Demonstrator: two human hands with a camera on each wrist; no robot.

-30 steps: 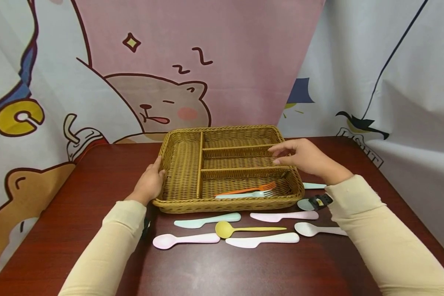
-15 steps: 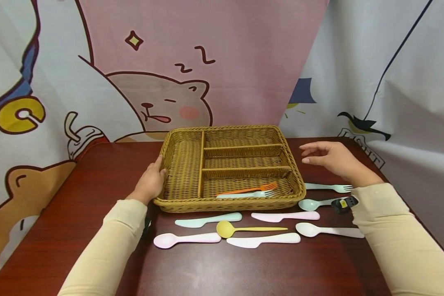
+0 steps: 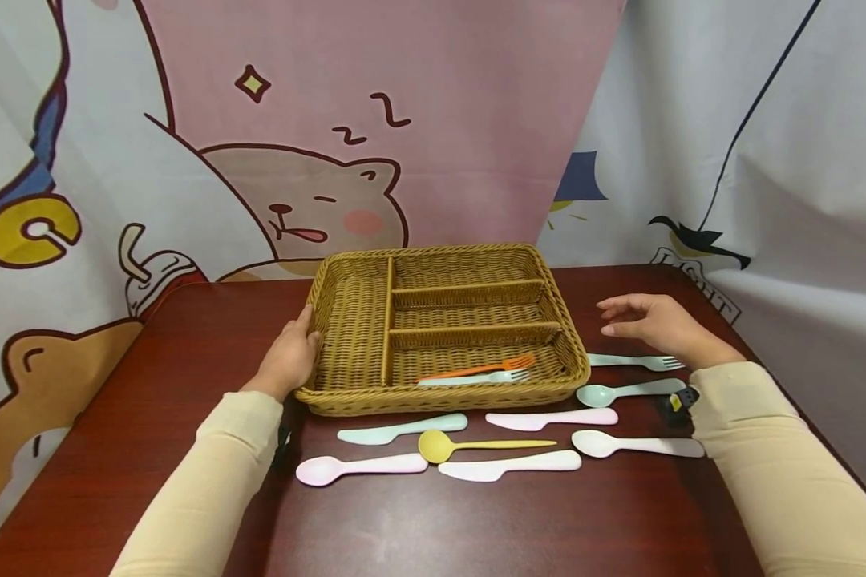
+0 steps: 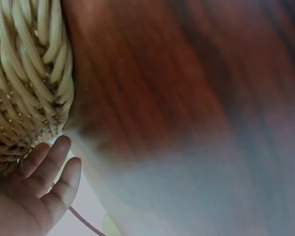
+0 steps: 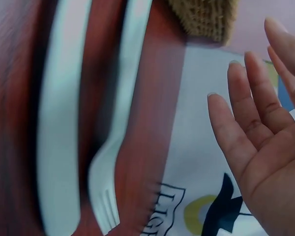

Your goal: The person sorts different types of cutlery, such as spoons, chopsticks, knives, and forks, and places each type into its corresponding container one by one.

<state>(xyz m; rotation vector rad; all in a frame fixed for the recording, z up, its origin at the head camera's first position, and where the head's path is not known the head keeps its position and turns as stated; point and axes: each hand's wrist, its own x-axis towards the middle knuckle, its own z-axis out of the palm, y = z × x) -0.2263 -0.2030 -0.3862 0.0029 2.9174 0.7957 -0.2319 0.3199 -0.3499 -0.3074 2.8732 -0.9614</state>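
My left hand holds the left rim of a wicker basket, thumb over the edge and fingers along the outer wall; in the left wrist view the fingers lie against the weave. To the basket's right, my right hand hovers over the table with nothing in it, fingers loosely bent. Below that hand lie a pale green fork and a pale green spoon. Inside the basket's front compartment are an orange fork and a pale green fork.
In front of the basket lie a pale green knife, a pink knife, a yellow spoon, a pink spoon, a white knife and a white spoon. A printed curtain hangs behind the table.
My right hand has moved right, from over the basket's right side to above the table beside it, and now hovers there. The left hand stays at the basket's rim.
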